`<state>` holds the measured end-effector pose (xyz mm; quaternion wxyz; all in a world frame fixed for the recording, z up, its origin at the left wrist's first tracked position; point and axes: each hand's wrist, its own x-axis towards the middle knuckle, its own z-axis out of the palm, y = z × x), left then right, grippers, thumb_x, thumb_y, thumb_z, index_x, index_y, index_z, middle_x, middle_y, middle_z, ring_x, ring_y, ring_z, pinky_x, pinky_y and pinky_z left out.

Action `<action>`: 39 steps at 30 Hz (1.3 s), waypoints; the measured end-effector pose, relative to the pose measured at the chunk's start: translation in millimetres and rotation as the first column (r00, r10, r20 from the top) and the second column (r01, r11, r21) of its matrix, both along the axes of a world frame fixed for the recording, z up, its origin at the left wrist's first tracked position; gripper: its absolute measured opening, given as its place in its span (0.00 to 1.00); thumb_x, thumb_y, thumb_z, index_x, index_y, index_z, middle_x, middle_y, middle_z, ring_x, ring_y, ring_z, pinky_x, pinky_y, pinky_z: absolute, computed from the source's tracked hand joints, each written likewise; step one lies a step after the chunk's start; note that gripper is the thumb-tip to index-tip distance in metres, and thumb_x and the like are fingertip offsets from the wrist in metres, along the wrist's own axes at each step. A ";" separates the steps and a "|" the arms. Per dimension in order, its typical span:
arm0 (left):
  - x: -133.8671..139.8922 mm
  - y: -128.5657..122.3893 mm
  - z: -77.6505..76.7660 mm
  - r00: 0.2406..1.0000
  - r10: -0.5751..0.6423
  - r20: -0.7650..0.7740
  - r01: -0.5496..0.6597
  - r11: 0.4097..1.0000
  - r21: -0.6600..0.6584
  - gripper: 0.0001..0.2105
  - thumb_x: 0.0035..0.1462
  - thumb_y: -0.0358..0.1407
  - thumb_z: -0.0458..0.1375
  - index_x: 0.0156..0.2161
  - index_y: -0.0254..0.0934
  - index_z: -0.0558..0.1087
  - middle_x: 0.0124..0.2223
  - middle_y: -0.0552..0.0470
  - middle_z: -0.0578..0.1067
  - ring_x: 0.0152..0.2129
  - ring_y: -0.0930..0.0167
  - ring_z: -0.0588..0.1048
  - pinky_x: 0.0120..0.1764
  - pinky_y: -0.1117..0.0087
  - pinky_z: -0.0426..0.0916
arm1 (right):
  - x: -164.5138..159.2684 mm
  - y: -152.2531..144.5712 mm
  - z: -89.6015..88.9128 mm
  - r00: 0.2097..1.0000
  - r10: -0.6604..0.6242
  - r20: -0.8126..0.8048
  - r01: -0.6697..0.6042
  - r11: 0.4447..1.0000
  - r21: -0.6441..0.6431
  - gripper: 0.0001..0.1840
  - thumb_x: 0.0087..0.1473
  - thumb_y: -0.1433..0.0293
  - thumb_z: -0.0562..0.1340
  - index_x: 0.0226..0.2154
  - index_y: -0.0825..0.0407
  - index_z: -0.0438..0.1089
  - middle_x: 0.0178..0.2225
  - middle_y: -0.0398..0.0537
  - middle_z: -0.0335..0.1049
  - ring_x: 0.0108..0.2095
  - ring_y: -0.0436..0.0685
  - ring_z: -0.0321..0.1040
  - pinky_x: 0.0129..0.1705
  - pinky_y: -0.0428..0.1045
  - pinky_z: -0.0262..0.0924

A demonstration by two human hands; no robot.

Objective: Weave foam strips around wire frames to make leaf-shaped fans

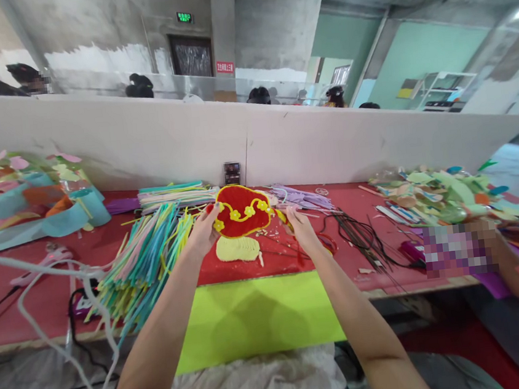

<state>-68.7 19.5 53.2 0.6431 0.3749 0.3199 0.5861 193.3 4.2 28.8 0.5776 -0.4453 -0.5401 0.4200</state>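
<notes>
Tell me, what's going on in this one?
A person's left hand grips a red piece edged in yellow with yellow flowers, over the table. The right hand is by its other end, apparently with a small yellow item. A pale yellow piece lies below; colored stems are heaped to the left.

Red panel [243, 200] velvety-looking; green sheet [259, 318] smooth, matt.

There's one yellow-edged panel [242, 205] and one lime sheet [261, 318].
</notes>
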 end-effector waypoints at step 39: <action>-3.0 27.0 55.4 0.952 -0.077 -0.296 0.152 0.959 0.241 0.18 0.44 0.39 0.65 0.42 0.34 0.72 0.36 0.47 0.78 0.33 0.65 0.77 0.40 0.62 0.72 | -9.0 1.0 13.0 0.737 0.675 0.030 -0.633 0.704 -0.322 0.22 0.54 0.53 0.58 0.38 0.55 0.68 0.24 0.41 0.61 0.16 0.41 0.45 0.15 0.41 0.38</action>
